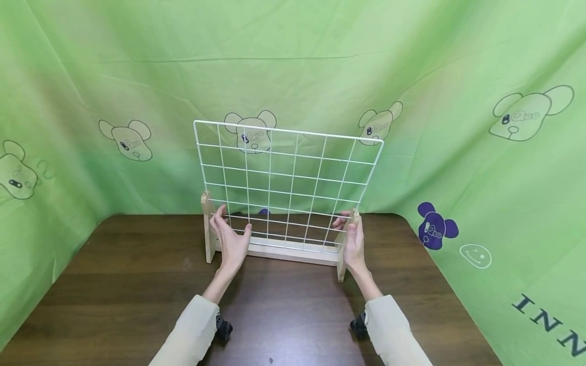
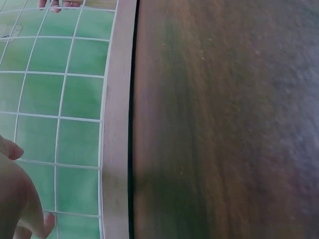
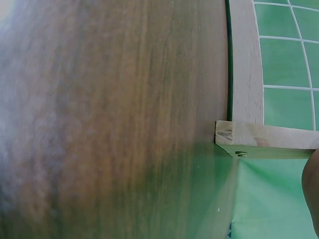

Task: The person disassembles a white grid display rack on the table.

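Far left, green printed cloth [image 1: 55, 101] behind the brown table [image 1: 114, 284]. Then the pale wooden left upright [image 1: 208, 239], with the left hand [image 1: 232, 247] just inside it: fingers and thumb spread apart at the grid's lower left, not wrapped round anything; whether they touch the wire, can't tell. White wire grid [image 1: 293, 175] stands mid-table between the two posts, bottom edge along the wooden base bar [image 1: 293, 254]. Right upright [image 1: 341, 267] next, gripped by the right hand [image 1: 355, 247], thumb in front, fingertips behind the grid. Pale sleeves [image 1: 399, 330] on both arms, dark device [image 1: 359, 326] at each wrist. Far right, purple bear print [image 1: 435, 231] and a smiley [image 1: 475, 256] on the cloth.
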A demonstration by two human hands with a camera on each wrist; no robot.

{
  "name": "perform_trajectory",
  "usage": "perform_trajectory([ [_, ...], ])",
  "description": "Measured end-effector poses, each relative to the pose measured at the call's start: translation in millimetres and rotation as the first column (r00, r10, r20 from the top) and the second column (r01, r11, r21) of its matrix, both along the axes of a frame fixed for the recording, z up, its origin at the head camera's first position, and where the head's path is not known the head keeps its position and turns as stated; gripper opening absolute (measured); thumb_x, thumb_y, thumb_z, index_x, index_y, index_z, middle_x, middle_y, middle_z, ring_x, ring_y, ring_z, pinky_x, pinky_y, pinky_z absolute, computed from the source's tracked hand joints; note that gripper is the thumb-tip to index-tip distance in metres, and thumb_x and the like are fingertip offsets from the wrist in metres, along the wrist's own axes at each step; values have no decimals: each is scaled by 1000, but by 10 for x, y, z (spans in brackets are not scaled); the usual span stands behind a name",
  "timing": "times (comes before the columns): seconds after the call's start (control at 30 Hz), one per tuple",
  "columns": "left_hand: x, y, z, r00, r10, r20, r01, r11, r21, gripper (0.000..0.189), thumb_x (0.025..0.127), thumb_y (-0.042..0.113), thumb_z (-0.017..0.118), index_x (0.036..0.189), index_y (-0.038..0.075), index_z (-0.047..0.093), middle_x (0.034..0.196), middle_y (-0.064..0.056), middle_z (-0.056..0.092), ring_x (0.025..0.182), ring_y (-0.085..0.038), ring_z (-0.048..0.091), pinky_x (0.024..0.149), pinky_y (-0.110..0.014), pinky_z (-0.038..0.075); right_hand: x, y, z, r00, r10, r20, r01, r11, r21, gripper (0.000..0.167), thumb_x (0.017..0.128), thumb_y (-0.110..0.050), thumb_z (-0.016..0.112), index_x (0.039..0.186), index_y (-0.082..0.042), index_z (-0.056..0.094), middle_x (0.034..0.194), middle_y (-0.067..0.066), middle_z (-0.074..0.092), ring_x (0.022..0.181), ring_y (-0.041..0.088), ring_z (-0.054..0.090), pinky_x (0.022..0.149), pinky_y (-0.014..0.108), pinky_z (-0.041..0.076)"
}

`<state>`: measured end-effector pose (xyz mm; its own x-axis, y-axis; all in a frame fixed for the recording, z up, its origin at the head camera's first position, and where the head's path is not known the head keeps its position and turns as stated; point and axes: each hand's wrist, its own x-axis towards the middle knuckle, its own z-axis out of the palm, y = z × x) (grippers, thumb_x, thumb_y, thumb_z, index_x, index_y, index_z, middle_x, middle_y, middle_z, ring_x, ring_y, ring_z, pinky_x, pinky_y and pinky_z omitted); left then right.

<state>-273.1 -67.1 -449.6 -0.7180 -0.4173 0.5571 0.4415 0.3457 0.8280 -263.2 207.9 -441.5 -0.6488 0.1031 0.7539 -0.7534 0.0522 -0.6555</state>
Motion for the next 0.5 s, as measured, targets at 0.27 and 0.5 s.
perform_trajectory([
  [0.27, -127, -3, -8, 990, -132, -48, 132, 991, 10, 73, 75, -10, 68, 136, -6, 29, 130, -24, 40, 117, -41, 42, 102, -52, 32, -2, -1, -4, 1000, -6, 9, 6, 1000, 25, 45, 106, -19, 26, 115, 24, 36, 88, 45, 45, 81, 40, 50, 78, 29, 46],
  [0.5, -213, 16, -33, 985, -156, -78, 158, 987, 25, 73, 73, -14, 67, 136, -6, 31, 131, -27, 41, 120, -43, 39, 104, -50, 32, -4, 10, -4, 1000, -1, -1, 1, 1000, 5, 43, 105, -14, 26, 115, 26, 36, 86, 45, 43, 80, 40, 50, 78, 29, 47],
])
